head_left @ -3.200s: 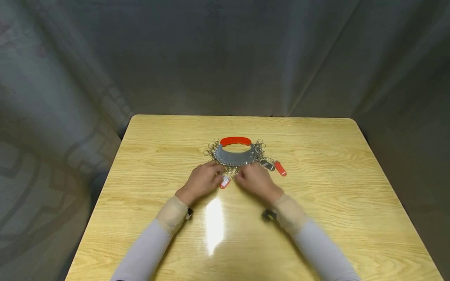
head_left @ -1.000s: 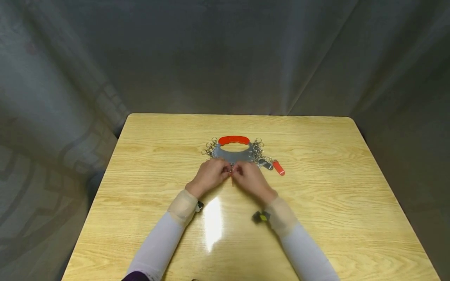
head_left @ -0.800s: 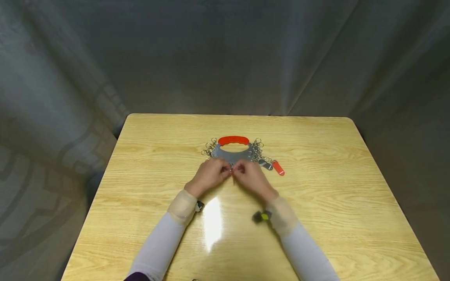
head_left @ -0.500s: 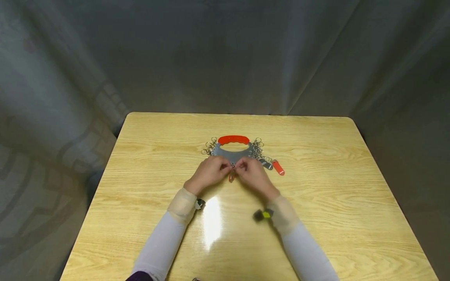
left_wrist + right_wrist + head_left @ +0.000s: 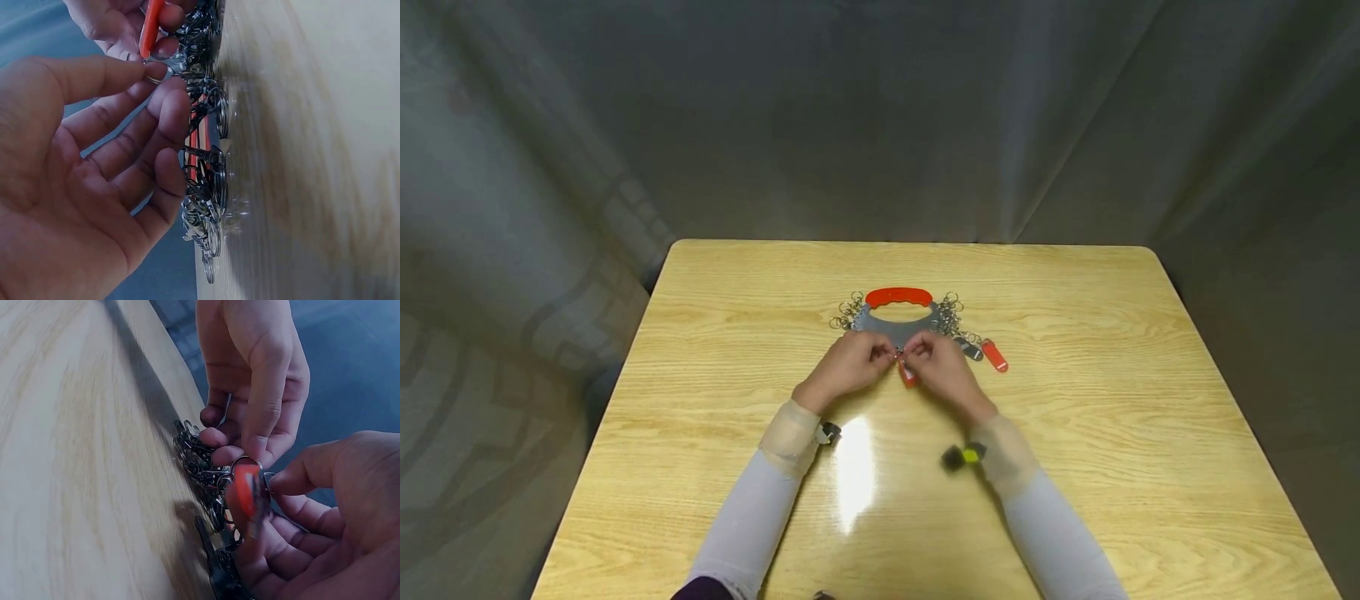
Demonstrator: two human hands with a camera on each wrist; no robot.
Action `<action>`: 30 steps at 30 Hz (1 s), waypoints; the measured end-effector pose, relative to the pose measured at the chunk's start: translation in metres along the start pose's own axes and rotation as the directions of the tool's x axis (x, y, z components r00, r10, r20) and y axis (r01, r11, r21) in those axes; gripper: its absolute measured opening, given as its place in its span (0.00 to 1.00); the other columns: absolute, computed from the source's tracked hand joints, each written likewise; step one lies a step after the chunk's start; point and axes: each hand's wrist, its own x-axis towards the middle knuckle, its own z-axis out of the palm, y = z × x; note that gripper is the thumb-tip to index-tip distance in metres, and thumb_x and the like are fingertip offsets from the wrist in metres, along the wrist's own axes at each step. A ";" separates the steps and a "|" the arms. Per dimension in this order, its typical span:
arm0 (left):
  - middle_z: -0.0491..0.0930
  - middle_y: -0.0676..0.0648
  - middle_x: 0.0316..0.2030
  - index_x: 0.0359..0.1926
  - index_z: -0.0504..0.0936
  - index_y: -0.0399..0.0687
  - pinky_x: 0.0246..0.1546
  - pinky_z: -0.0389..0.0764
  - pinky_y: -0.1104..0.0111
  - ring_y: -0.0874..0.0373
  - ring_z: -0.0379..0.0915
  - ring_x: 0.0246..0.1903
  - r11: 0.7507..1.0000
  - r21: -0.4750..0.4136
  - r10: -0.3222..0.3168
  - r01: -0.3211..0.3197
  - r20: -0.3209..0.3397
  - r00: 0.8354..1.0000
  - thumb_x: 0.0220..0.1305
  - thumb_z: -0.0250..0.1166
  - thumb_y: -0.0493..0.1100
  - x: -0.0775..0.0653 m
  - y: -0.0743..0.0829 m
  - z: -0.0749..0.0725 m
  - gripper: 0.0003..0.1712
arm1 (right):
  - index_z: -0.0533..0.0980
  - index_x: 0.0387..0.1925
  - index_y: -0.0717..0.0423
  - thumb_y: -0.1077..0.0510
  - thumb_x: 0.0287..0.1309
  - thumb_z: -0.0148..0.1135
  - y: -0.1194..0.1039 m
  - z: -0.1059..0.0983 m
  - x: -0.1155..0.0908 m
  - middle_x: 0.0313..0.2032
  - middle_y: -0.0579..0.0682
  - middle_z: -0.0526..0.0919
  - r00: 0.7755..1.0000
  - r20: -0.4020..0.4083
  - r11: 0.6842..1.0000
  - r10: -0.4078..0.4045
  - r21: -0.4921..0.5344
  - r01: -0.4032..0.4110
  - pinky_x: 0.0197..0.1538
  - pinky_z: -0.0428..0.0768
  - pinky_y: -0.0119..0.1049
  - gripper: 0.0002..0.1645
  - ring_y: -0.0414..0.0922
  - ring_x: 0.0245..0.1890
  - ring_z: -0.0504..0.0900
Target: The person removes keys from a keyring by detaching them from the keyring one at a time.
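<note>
A red key tag hangs between the two hands from a small metal split ring. My left hand pinches this ring between thumb and index finger, its other fingers loosely bent in the left wrist view. Close opposite, my right hand pinches at the ring with thumb and fingers; the tag, blurred in the right wrist view, partly covers its grip. Behind both hands lies a grey metal key holder plate with a red handle. Snap hooks with rings line its edge, and the hands hide part of them.
To the right of the plate lie a dark grey key tag and another red key tag. All rest on a wooden table with grey curtains around it. A small dark object shows at the bottom edge.
Earlier the hands were farther apart, with the red tag low between them at the plate's edge. They have since come together at the ring, and the hanging tag has turned and swung right.
</note>
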 end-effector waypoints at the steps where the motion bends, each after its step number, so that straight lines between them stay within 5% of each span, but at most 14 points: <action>1: 0.88 0.50 0.33 0.43 0.90 0.45 0.39 0.83 0.69 0.62 0.79 0.31 1.000 0.005 0.002 -0.002 0.000 1.000 0.70 0.69 0.37 0.000 0.000 0.000 0.05 | 0.82 0.40 0.61 0.67 0.63 0.66 0.000 0.000 0.000 0.34 0.53 0.85 1.000 -0.003 1.000 -0.006 -0.008 0.006 0.37 0.84 0.32 0.04 0.45 0.33 0.82; 9: 0.89 0.49 0.34 0.43 0.90 0.44 0.41 0.84 0.68 0.60 0.81 0.32 1.000 0.010 0.011 -0.011 0.004 1.000 0.72 0.68 0.39 0.001 0.001 0.002 0.06 | 0.84 0.40 0.60 0.66 0.62 0.67 0.001 0.000 0.000 0.35 0.53 0.85 0.998 -0.020 0.995 -0.058 -0.083 0.056 0.39 0.82 0.34 0.05 0.46 0.34 0.80; 30: 0.90 0.46 0.38 0.45 0.90 0.41 0.43 0.85 0.69 0.60 0.82 0.33 0.998 -0.022 0.059 -0.058 0.073 0.996 0.71 0.68 0.35 0.001 0.002 -0.001 0.07 | 0.85 0.40 0.61 0.66 0.64 0.66 0.003 -0.008 0.001 0.33 0.53 0.87 0.997 -0.015 0.996 -0.071 -0.051 0.070 0.36 0.84 0.32 0.05 0.46 0.32 0.83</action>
